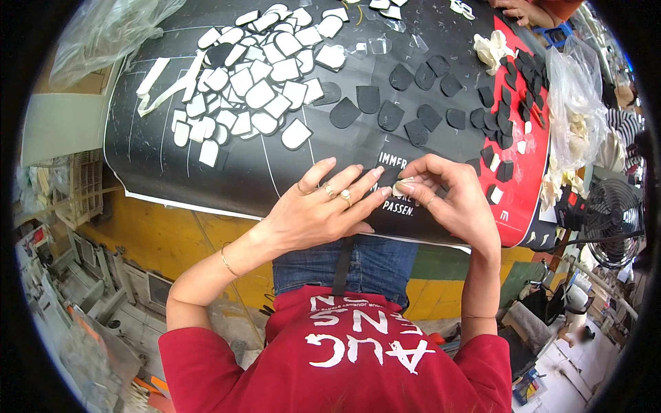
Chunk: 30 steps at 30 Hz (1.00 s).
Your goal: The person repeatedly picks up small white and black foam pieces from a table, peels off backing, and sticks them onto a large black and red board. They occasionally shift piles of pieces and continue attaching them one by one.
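On the black table cover (206,172), 2 hands (385,199) pinching 1 small black piece (390,177); clear bag (575,110) of pale pieces nearby.

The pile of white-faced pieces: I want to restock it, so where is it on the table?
In the head view, the pile of white-faced pieces lies on the far left of the black table cover, left of the scattered black pieces and beyond the left hand.
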{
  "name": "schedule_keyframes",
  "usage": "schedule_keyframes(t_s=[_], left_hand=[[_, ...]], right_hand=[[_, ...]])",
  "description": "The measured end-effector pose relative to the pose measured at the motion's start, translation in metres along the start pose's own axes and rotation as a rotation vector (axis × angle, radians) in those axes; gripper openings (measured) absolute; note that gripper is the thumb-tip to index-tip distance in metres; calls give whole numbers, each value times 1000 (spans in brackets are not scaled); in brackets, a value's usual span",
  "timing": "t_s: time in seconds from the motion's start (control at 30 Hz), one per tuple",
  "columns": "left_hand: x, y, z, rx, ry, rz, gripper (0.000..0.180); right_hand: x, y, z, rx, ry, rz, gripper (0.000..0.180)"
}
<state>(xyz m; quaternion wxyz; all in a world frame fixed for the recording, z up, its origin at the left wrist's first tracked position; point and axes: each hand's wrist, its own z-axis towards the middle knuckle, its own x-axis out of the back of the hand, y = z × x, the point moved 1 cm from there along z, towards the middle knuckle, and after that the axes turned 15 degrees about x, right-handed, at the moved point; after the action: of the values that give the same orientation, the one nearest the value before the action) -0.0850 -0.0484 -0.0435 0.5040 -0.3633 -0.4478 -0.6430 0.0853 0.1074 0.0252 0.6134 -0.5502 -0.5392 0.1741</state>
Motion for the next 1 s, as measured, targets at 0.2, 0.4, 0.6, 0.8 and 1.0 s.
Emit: schedule_keyframes(t_s=[0.2,0.4,0.6,0.8,1.0], left_hand=[[-1,3,-9,107,92,-36,48],[-11,9,-10,126,98,-41,46],[-12,9,-9,108,100,-22,46],[-11,10,-8,117,104,-15,46],[-11,11,-8,125,95,-17,47]], right_hand=[[-7,1,3,-36,48,30,15],[-19,2,5,-34,86,42,15],[-19,2,6,-31,92,11,15],[-19,0,9,-49,92,5,15],[-20,1,8,-53,98,-5,15]])
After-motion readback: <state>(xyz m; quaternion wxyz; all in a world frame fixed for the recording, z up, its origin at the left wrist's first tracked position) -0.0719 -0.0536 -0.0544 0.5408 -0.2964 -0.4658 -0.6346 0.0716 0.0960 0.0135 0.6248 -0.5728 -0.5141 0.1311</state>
